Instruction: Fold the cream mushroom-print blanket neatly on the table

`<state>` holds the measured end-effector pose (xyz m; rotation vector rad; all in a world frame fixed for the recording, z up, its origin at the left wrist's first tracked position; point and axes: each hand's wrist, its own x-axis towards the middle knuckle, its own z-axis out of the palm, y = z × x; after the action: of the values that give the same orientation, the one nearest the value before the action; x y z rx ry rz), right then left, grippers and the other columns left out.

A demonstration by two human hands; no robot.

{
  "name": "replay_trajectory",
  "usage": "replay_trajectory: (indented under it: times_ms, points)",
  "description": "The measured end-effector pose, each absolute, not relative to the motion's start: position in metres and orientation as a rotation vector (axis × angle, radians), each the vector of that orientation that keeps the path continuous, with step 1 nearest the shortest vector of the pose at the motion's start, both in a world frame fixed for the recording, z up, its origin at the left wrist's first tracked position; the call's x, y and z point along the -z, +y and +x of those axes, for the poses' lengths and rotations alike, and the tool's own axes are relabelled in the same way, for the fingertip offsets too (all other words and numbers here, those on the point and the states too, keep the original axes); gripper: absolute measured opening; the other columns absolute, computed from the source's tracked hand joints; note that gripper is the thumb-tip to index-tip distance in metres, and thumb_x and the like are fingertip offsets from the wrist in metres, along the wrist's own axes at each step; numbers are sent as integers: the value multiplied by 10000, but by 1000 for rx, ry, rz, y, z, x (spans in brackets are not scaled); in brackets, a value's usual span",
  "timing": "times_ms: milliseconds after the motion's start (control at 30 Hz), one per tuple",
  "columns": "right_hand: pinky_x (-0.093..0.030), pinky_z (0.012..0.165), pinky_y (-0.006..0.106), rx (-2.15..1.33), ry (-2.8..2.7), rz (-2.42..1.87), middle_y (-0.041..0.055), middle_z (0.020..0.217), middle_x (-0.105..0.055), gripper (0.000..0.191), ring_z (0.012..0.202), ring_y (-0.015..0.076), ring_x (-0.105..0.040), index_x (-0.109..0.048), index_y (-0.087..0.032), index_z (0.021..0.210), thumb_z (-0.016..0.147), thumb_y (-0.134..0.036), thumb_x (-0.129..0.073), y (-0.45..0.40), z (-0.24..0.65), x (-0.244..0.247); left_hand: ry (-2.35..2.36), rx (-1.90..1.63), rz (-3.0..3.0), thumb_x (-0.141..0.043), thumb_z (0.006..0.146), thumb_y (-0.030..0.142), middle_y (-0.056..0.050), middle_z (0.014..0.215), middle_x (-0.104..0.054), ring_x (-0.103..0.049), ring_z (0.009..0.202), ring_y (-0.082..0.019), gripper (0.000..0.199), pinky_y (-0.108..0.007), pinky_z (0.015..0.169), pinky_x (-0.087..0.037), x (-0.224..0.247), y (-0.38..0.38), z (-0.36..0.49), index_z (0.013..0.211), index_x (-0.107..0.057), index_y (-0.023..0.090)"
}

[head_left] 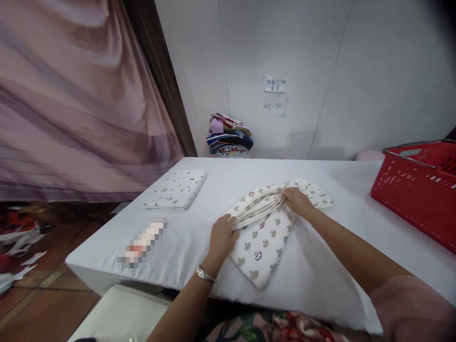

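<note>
A white cloth with grey, red, blue and purple mushroom-like prints (265, 242) lies partly gathered on the white-covered table. My left hand (223, 237) grips the left end of its layered edges, fingers closed round them. Farther back and to the right, my right hand (296, 200) pinches the same edges. Between the two hands the layers run as a band of pleats. One flap hangs toward the table's front edge, and another part spreads beyond my right hand. A folded white cloth with small dark prints (176, 189) lies flat at the left rear.
The table (221, 173) stands against a white wall. On its right is a red basket (416, 190); a blurred-out item (144, 242) lies at the left. Behind the far edge rises a stack of folded fabrics (230, 137). A pink curtain (71, 95) hangs at the left.
</note>
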<state>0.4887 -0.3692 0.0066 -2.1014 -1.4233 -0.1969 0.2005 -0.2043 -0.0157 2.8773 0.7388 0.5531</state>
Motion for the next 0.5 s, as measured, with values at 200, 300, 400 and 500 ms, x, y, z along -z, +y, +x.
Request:
replay_trajectory:
  times_ms: [200,300,400,500]
  points:
    - [-369,1005,465,285,-1591,-2020,86,1119,-641,142,1181,284,-487,-610,-200,781,712,-105,-531,-372,505,-13,666,-646,2761,-497,861,190,-45,1013,-654,-593,951,-198,228,-315,805,-480,-1,-207,197,1058,-606,225]
    - [-363,998,480,432,-1537,-1964,96,1088,-645,131,1153,280,-512,-605,-195,856,766,-187,-510,-408,513,-29,440,-915,2687,-488,880,227,-41,1006,-662,-599,943,-184,228,-305,814,-483,-30,-227,185,1082,-594,220]
    - [-386,970,473,683,-1282,-1958,108,1072,-638,196,1122,277,-530,-593,-195,951,797,-302,-536,-462,510,-36,131,-885,2642,-490,895,295,-37,928,-673,-610,861,-168,203,-280,757,-488,-52,-257,176,1046,-604,222]
    - [-433,889,489,670,-959,-2179,133,1108,-612,321,1049,304,-555,-589,-188,994,760,-405,-557,-511,485,-24,-43,-712,2581,-480,900,287,-35,882,-667,-609,806,-153,197,-250,695,-477,-53,-285,177,1033,-611,225]
